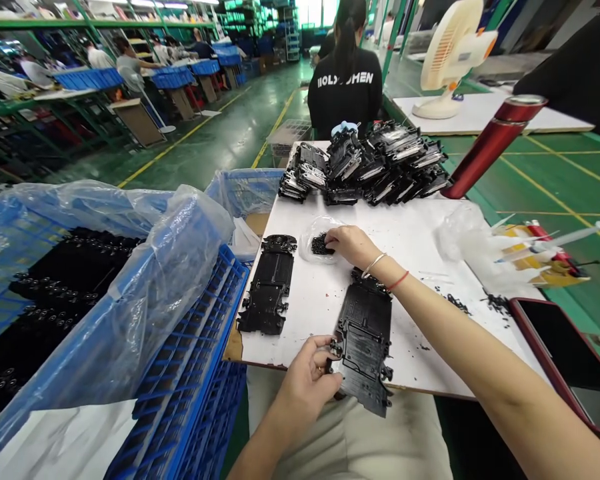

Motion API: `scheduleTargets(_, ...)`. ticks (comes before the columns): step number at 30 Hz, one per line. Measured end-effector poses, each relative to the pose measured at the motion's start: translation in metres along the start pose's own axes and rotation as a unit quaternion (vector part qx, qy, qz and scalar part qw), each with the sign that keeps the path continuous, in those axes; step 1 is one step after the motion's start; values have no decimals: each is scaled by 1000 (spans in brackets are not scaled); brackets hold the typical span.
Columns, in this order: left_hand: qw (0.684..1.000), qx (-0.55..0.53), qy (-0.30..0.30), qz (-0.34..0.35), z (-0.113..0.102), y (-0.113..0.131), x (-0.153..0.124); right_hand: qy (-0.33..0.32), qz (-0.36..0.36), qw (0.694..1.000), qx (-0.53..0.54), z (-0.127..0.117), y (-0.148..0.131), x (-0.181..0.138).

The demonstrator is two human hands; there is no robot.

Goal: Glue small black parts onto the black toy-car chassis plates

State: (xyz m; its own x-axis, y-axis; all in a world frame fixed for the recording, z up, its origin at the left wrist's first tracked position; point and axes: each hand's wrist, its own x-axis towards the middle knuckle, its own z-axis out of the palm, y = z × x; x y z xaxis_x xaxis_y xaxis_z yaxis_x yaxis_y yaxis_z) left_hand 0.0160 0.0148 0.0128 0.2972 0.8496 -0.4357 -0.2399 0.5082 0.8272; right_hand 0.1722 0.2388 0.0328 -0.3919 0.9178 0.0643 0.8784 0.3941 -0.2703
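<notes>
My left hand (310, 379) grips the left edge of a black plastic chassis plate (363, 343), whose near end sticks out past the table's front edge. Further up the table, my right hand (351, 245) dips its closed fingertips into a clear plastic bag (307, 248). Small black parts (321, 244) lie heaped in that bag; whatever the fingertips pinch is hidden. A second black chassis plate (270, 283) lies flat on the table to the left.
Many similar plates are piled (350, 163) at the table's far end. Blue crates (180, 333) lined with plastic stand left, one holding black plates. Along the right side are a red flask (495, 147), syringes (555, 241), loose black bits (453, 301) and a phone (570, 353). A person (345, 73) sits ahead.
</notes>
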Motion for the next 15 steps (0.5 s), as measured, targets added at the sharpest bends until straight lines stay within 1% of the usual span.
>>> scheduleTargets(7,999,3,-43,9,-7,6,5,35,26,992,121,-10,1,1)
scheduleTargets(12,999,21,-39,18,-8,9,7,32,41,967,249,-10,2,0)
scheduleTargets(15,999,24,-36,19,-7,11,7,35,48,951,304,-8,3,1)
